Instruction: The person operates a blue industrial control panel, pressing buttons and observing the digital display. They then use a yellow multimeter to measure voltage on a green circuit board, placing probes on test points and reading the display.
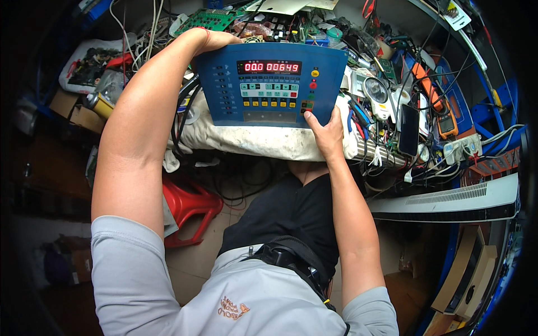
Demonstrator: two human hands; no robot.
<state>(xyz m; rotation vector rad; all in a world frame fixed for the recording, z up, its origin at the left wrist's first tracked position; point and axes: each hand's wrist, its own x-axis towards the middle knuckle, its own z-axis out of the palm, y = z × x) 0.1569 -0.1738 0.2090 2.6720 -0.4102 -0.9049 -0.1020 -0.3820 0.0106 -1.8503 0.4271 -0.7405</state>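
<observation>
A blue control panel (224,78) with a lit red digit display (269,68) and several rows of buttons stands tilted up at the bench's front edge, facing me. My left hand (220,39) reaches over its top left edge; the fingers there are partly hidden behind the panel. At the lower right corner, my right hand (328,131) holds the edge, its thumb on the front by a small switch and its other fingers mostly behind the panel. Beneath the panel lies a stained white cloth (263,140). Black cables run down at the panel's left side.
Circuit boards (210,20) and loose parts crowd the bench behind. To the right lie a magnifier (375,89), a phone (408,130), an orange multimeter (446,123) and a power strip (463,148). A red stool (193,210) stands below left; a long white cover (448,196) juts in at right.
</observation>
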